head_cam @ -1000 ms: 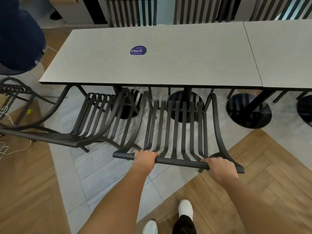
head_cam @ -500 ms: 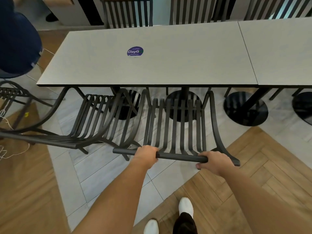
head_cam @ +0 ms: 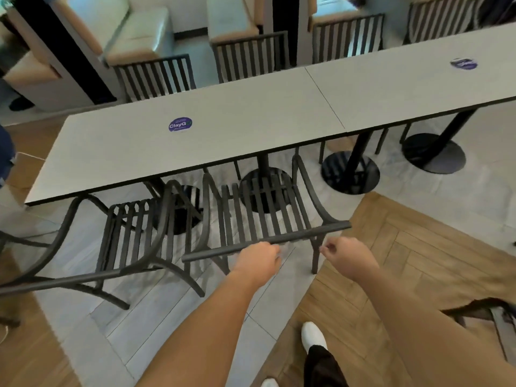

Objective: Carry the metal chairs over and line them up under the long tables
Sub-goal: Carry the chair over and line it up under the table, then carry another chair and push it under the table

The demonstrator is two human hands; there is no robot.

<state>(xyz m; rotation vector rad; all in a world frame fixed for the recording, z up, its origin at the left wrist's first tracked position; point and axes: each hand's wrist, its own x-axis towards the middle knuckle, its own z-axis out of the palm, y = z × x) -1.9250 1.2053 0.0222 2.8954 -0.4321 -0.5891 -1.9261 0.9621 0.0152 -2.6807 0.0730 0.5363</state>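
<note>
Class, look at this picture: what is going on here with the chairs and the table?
A person is tucking black metal chairs under a long grey table. The nearer chair sits with its seat partly under the table edge. The left hand is at its top rail, fingers curled, while the right hand hangs just clear of the rail, holding nothing. A second chair stands beside it to the left, also partly under the table.

The 1 head-worn wide-angle view looks forward and steeply down from standing height, close above the hands, with the counter (head_cam: 195, 141) toward 12 o'clock.
</note>
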